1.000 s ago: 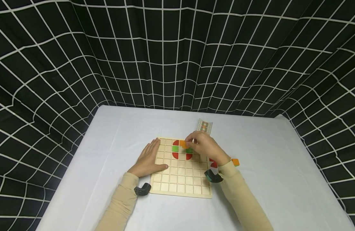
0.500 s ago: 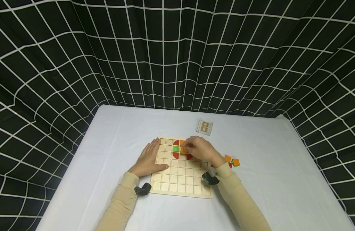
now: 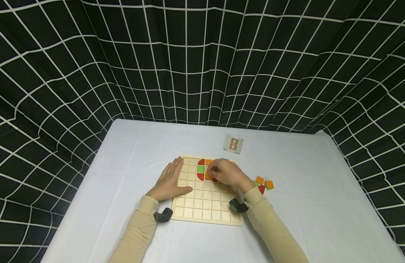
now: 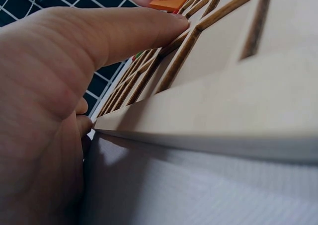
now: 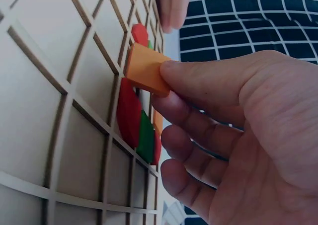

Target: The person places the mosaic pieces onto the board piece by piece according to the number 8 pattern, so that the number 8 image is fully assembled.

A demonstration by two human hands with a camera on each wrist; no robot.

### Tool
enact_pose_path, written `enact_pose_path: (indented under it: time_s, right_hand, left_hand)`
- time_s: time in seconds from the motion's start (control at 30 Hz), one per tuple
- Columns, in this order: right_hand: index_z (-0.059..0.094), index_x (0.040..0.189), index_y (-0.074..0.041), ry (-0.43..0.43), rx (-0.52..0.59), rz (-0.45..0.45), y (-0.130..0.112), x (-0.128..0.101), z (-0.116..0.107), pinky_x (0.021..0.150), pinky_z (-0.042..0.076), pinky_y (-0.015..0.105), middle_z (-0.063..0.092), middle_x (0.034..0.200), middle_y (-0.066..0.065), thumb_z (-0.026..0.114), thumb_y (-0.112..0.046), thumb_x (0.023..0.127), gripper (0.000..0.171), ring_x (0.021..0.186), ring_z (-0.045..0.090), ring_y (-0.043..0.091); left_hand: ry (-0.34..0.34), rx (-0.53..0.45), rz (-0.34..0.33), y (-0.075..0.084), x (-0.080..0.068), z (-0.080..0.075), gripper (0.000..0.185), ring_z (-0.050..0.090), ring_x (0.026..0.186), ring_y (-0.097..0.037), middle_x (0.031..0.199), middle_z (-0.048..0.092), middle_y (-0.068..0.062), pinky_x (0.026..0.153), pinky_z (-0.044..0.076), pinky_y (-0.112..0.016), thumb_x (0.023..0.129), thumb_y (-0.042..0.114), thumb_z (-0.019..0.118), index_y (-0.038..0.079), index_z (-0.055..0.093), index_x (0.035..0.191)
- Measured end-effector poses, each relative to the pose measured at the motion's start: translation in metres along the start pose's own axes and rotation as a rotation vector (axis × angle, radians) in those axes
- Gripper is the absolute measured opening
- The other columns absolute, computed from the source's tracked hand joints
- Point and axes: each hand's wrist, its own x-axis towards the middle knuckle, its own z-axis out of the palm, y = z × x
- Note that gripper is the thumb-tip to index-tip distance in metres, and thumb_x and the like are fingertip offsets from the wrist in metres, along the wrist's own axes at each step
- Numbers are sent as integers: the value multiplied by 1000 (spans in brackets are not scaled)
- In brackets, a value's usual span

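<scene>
A wooden grid board (image 3: 202, 204) lies on the white table. My left hand (image 3: 167, 182) rests along its left side, fingers straight and thumb lying over the board. Between thumb and index finger my right hand (image 3: 227, 172) pinches an orange square tile (image 5: 146, 68). In the right wrist view that tile is tilted, one edge right at a grid cell beside a red rounded tile (image 5: 128, 115). A green tile (image 3: 200, 169), a red quarter-circle tile (image 3: 200, 176) and another orange tile (image 3: 208, 162) sit in cells. The right hand covers part of this group in the head view.
Loose tiles lie right of the board: an orange square (image 3: 260, 180), a red rounded piece (image 3: 261, 189) and an orange tile (image 3: 269, 184) over a green one. Behind the board lies a small printed pattern card (image 3: 233, 144). Black gridded curtains (image 3: 202, 65) surround the table.
My right hand has brought the orange tile down the board, from the top row toward the cell between the lower red tiles. My left hand has stayed in place.
</scene>
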Motion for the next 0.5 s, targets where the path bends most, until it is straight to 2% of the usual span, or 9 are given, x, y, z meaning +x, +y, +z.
enact_pose_path:
  time_s: [0.17,0.5]
  right_hand:
    - [77,89,-20,-15,-8,12,1,0,3,81,51,32,71,96,-6,72,-18,94,7,90,55,13]
    - [77,88,-20,-2,-52,22,0,1,6,83,52,33,72,94,-8,72,-18,95,9,91,55,13]
  left_hand:
    - [-6,-8,-5,2,-1,-1,118,-3,161,-26,173,-1,-9,132,-2,-46,83,47,77,6,1,163]
    - [-2,12,-4,0,1,0,118,-2,161,-26,173,-1,-8,132,-1,-46,83,48,76,6,1,163]
